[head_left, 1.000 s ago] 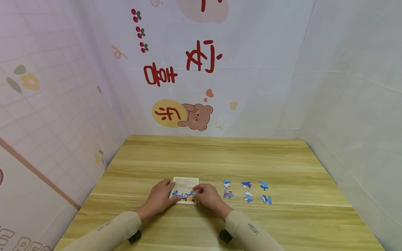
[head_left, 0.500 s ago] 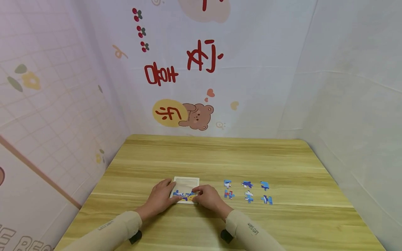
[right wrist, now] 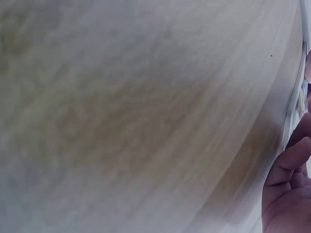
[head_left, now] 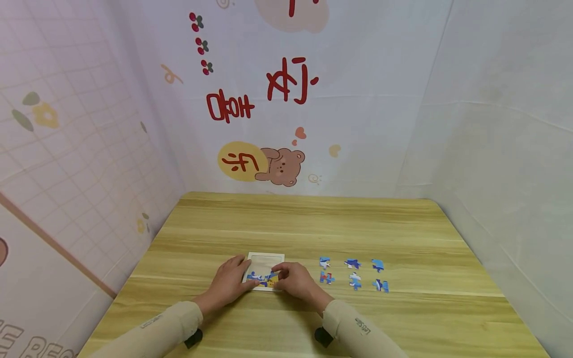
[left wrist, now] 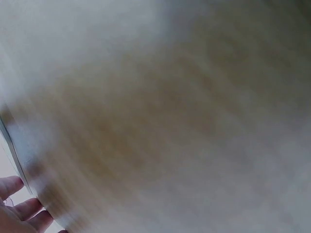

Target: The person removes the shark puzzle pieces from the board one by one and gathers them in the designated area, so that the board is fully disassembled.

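A small white puzzle frame (head_left: 266, 255) lies on the wooden table, with joined blue and yellow puzzle pieces (head_left: 257, 278) along its near side. My left hand (head_left: 227, 282) holds the frame's left side, its thumb over the near left corner. The left wrist view catches only some fingers (left wrist: 28, 209) beside the white edge. At the frame's right side, my right hand (head_left: 297, 282) pinches a blue and yellow jigsaw piece (head_left: 271, 275) between thumb and index finger. That piece is partly covered by the fingers. Curled fingers (right wrist: 291, 162) show at the right wrist view's edge.
To the right of the frame, several loose jigsaw pieces (head_left: 355, 281) lie in two rows on the table (head_left: 340, 223). A printed cloth wall (head_left: 358, 99) rises behind the table's far edge, and others stand at both sides.
The right index finger has shifted slightly left and lifted a little over the near right pieces. My left hand stays on the frame; the loose pieces have not moved.
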Demonstrator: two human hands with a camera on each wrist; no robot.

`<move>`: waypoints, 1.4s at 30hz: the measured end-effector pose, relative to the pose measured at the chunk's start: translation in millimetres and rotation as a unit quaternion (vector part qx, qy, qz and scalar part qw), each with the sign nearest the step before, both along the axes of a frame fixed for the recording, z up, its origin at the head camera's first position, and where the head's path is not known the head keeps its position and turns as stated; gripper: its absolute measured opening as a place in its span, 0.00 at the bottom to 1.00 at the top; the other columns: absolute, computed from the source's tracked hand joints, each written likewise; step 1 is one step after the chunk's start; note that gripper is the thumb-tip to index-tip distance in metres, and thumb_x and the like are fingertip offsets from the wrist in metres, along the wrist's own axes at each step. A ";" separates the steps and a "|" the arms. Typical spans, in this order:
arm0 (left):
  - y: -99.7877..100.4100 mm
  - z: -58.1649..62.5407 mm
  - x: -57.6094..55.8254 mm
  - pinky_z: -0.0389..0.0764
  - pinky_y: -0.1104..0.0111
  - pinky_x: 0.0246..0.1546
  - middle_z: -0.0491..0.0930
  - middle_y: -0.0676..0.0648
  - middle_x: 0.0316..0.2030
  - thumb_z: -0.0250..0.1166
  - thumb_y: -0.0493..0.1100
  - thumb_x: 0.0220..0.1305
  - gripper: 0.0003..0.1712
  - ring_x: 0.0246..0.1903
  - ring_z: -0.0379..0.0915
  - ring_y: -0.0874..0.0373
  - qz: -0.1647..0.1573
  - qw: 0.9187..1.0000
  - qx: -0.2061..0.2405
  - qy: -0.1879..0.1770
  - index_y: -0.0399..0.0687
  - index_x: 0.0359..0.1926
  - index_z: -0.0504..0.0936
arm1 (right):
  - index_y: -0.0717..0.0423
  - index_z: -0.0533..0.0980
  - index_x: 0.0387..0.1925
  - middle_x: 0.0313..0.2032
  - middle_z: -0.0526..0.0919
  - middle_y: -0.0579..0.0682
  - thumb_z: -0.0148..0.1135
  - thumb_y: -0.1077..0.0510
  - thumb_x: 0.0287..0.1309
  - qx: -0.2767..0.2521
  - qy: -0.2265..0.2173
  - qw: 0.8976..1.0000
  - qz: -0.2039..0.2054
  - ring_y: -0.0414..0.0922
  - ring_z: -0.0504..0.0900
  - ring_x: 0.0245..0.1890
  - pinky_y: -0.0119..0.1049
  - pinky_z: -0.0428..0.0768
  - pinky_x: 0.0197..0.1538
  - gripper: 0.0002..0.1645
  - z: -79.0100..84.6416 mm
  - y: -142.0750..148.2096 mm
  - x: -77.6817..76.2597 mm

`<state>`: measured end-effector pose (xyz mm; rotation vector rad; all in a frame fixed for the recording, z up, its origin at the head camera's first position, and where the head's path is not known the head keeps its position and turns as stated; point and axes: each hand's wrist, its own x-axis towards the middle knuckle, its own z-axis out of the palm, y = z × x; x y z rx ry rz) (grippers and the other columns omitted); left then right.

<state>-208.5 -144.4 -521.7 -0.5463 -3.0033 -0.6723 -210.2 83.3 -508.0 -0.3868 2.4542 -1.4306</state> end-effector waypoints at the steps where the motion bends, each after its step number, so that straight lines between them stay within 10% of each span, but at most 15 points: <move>1: 0.1 0.1 0.1 0.60 0.39 0.63 0.70 0.32 0.63 0.70 0.57 0.61 0.38 0.65 0.62 0.35 0.000 1.000 0.000 0.001 0.35 0.63 0.76 | 0.60 0.83 0.47 0.29 0.78 0.47 0.73 0.68 0.49 -0.001 0.002 1.000 0.001 0.40 0.73 0.28 0.30 0.72 0.29 0.20 -0.3 -0.3 0.1; 42: -0.9 -2.0 -0.1 0.60 0.41 0.64 0.69 0.31 0.64 0.69 0.56 0.62 0.38 0.65 0.62 0.35 -0.001 1.000 0.002 0.000 0.35 0.63 0.75 | 0.62 0.81 0.46 0.25 0.78 0.45 0.74 0.69 0.48 0.001 0.025 1.000 -0.012 0.40 0.72 0.24 0.30 0.71 0.28 0.20 -6.4 7.8 6.8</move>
